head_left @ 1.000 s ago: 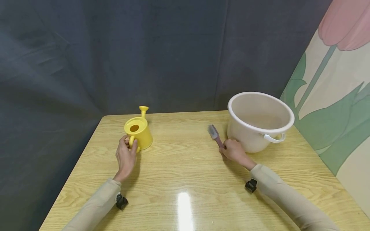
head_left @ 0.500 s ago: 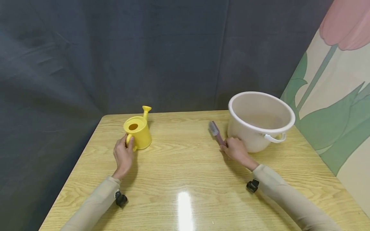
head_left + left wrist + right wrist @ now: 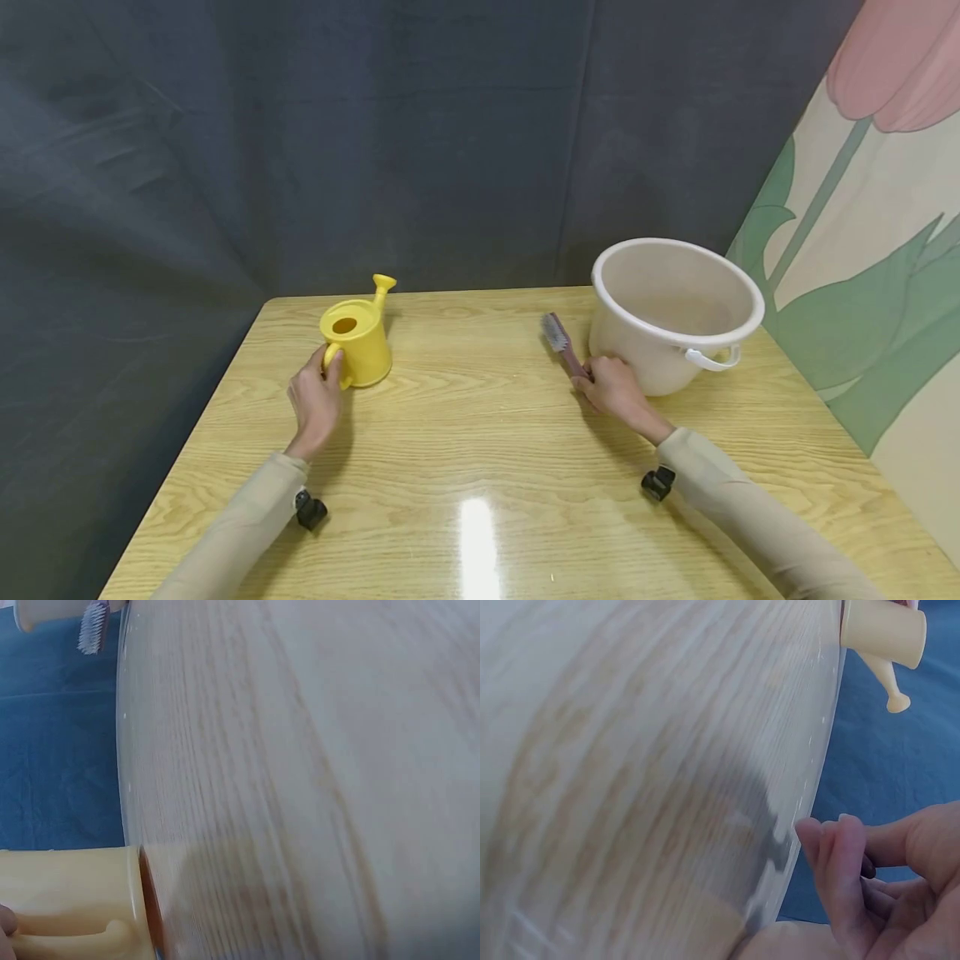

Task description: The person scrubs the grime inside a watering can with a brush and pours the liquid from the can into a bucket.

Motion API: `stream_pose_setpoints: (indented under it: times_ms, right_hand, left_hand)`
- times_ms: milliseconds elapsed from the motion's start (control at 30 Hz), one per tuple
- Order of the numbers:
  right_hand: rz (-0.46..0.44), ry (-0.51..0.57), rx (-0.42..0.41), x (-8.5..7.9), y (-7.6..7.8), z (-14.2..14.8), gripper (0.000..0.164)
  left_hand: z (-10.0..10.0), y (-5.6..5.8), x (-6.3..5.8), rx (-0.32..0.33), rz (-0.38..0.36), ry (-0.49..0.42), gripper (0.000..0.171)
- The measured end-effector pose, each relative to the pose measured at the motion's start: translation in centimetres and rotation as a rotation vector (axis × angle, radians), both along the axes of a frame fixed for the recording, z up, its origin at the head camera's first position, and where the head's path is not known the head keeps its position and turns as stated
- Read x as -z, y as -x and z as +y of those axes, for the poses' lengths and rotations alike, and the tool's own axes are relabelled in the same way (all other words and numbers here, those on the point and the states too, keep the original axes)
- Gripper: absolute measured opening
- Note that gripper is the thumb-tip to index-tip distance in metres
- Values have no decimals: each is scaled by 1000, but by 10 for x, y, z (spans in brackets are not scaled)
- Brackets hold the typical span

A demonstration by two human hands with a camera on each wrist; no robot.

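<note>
On the left of the table, in the head view, stands a yellow watering can (image 3: 362,346), its spout angled toward the back right. My left hand (image 3: 315,402) grips its loop handle between thumb and fingers. The can (image 3: 67,892) fills the lower left corner of the left wrist view, with only a bit of the hand showing. My right hand (image 3: 617,387) holds a purple brush (image 3: 564,346) by its handle, bristle end toward the back left. In the right wrist view the fingers (image 3: 840,874) are curled and hide the brush.
Right beside my right hand stands a white bucket (image 3: 660,358) with its handle hanging in front. A dark curtain (image 3: 450,150) covers the back. On the right is a wall (image 3: 847,242) with a tulip painting. Light reflects off the wooden table (image 3: 465,433).
My left hand has moved slightly left with the watering can, whose spout has swung to the right. The brush head has shifted slightly up and back in the head view. The bucket stays put.
</note>
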State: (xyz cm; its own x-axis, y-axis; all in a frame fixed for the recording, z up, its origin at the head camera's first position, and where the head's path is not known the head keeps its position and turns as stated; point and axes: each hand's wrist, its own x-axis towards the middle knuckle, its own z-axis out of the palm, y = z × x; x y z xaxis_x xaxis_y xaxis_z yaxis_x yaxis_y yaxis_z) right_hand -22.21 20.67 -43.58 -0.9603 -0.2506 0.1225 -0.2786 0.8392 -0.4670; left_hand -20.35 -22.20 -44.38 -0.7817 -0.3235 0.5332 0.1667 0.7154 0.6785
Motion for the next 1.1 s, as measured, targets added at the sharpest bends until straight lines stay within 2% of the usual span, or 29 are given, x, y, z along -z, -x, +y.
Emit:
stream_pose_setpoints:
  times_ms: [133, 333, 567, 933, 1100]
  right_hand:
    - [-27, 28, -9, 0, 1, 1, 24]
    - [-35, 44, -14, 1, 0, 2, 25]
    - [-34, 43, -4, 1, 0, 4, 27]
    - [-31, 37, -16, 1, 1, 2, 29]
    - [-10, 26, -28, 0, 1, 2, 31]
  left_hand:
    - [0, 2, 0, -14, -10, -4, 29]
    - [0, 5, -1, -41, -54, -73, 37]
    - [2, 7, -3, -48, -76, -132, 34]
    - [-2, 5, -1, -49, -70, -123, 27]
    - [0, 5, -1, -72, -32, -119, 27]
